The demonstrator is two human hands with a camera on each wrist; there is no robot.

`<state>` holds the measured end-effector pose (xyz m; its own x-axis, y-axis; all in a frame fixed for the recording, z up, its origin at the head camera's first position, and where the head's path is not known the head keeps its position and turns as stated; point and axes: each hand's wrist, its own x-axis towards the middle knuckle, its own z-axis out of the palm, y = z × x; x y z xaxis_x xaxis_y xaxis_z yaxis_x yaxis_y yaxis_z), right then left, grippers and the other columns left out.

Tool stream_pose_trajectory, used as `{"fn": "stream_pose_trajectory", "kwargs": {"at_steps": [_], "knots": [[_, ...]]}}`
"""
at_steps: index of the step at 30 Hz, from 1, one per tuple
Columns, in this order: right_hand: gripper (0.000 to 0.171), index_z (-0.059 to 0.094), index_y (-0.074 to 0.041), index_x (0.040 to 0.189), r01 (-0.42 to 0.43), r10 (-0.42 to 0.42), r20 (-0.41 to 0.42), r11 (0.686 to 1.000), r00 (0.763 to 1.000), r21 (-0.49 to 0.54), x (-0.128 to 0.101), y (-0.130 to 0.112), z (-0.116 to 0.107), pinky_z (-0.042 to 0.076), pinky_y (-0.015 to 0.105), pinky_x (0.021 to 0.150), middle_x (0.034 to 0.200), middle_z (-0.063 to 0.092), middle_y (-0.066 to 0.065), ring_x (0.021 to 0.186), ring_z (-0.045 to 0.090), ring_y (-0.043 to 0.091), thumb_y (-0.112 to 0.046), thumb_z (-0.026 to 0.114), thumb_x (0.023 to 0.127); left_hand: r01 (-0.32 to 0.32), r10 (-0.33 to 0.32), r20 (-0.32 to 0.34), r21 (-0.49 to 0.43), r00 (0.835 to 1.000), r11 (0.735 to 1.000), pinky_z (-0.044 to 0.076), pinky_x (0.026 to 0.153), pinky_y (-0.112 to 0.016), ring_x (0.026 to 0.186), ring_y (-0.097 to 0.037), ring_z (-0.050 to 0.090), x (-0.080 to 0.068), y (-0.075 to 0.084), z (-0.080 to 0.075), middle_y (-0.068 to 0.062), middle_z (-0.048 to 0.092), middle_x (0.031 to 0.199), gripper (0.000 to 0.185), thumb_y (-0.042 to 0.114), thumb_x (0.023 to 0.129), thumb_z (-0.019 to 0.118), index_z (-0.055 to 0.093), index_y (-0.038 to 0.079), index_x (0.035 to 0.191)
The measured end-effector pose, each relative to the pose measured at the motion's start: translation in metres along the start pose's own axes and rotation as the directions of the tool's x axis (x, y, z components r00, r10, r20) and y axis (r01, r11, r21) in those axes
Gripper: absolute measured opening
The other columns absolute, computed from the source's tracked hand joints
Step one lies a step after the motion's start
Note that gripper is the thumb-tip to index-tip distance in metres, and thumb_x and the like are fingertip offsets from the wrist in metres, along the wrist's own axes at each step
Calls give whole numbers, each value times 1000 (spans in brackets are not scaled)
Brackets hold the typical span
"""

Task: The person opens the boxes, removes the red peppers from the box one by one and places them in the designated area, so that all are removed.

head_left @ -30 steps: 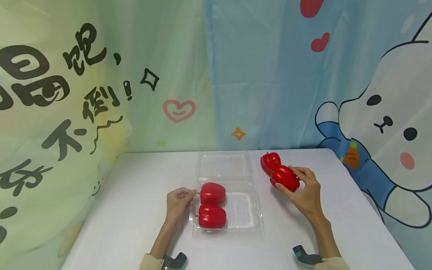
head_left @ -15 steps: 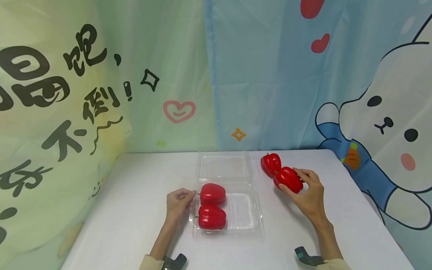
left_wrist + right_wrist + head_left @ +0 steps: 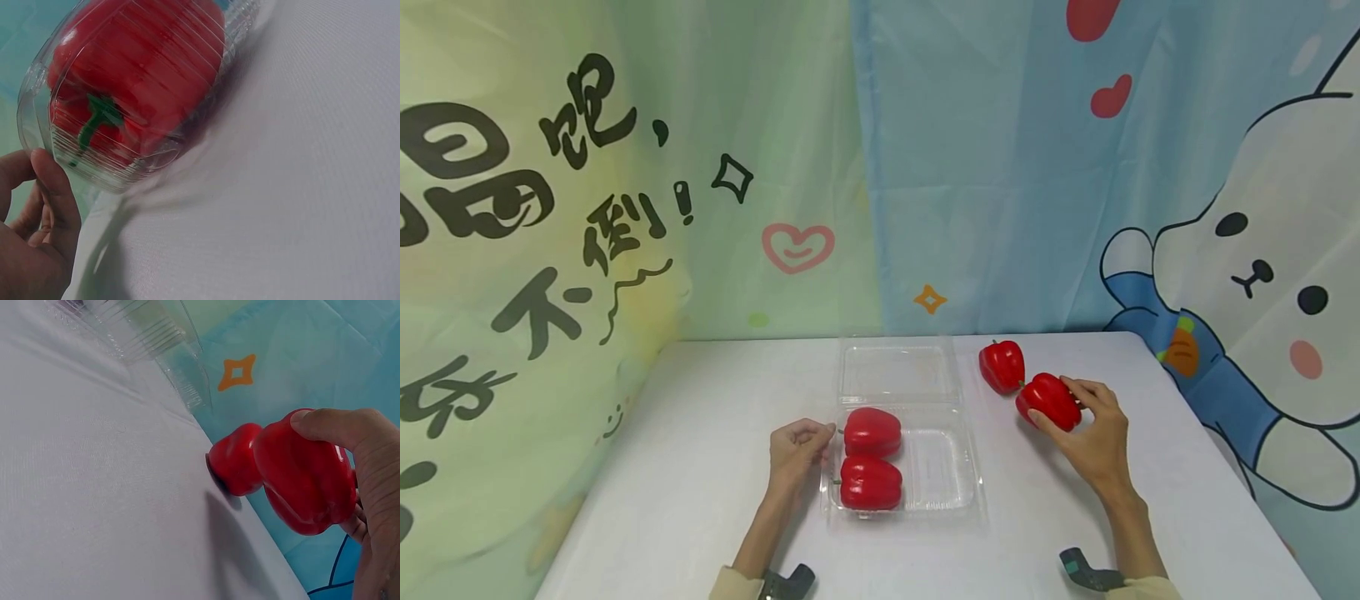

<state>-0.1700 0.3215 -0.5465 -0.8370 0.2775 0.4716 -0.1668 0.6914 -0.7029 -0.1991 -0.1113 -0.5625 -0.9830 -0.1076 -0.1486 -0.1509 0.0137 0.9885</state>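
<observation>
My right hand grips a red bell pepper, thumb on its near side and fingers round the far side. In the right wrist view the held pepper is above the tabletop, its shadow falling below. Just behind it stands another red bell pepper on the table. My left hand pinches the left rim of a clear plastic clamshell container between thumb and index finger. Two red bell peppers, a rear one and a front one, lie side by side in its left half, stems pointing left.
The container's clear lid is folded back flat toward the rear of the white table. A printed curtain hangs along the table's back edge. Dark camera mounts sit at both wrists.
My right hand has moved slightly right and toward me with the held bell pepper, widening its distance from the rear pepper. The left hand and container have stayed put.
</observation>
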Motion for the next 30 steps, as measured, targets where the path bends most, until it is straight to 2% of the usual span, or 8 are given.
{"fn": "stream_pose_trajectory", "kwargs": {"at_steps": [10,18,25,28,30], "knots": [[71,68,-2,143,-66,66,-6,997,998,-32,-1,4,-4,32,-5,89,140,64,21,128,58,33,-10,96,79,-13,13,14,-3,1000,1000,54,58,-19,59,-9,64,0,1,0,-9,73,71,21,11,98,80,74,-8,95],[72,68,-3,145,-77,78,1,996,997,-51,-2,7,-5,32,-3,89,141,64,21,128,58,34,-11,96,80,0,0,7,10,1000,1000,54,59,-19,57,-9,62,-2,1,0,-6,71,70,23,15,99,80,74,-7,96],[71,67,-3,145,-101,101,-3,993,995,-59,-3,9,-3,32,-2,89,141,63,21,129,58,34,-14,96,81,1,-1,8,7,1000,1000,55,59,-20,56,-10,62,-2,0,0,-9,72,71,23,15,99,80,75,-7,97],[72,67,-3,146,-116,115,-13,991,993,-61,-3,10,-2,34,0,90,141,64,20,130,57,33,-15,96,81,3,-3,8,14,1000,1000,55,59,-20,56,-11,62,-1,-2,-1,-8,73,71,25,17,100,80,75,-7,98],[72,66,-2,146,-121,120,-19,990,993,-71,-3,11,0,42,9,93,141,63,20,130,57,34,-16,96,81,3,-3,9,12,1000,1000,55,59,-20,57,-10,63,-1,-2,-1,-8,72,71,25,17,100,80,75,-7,97]]}}
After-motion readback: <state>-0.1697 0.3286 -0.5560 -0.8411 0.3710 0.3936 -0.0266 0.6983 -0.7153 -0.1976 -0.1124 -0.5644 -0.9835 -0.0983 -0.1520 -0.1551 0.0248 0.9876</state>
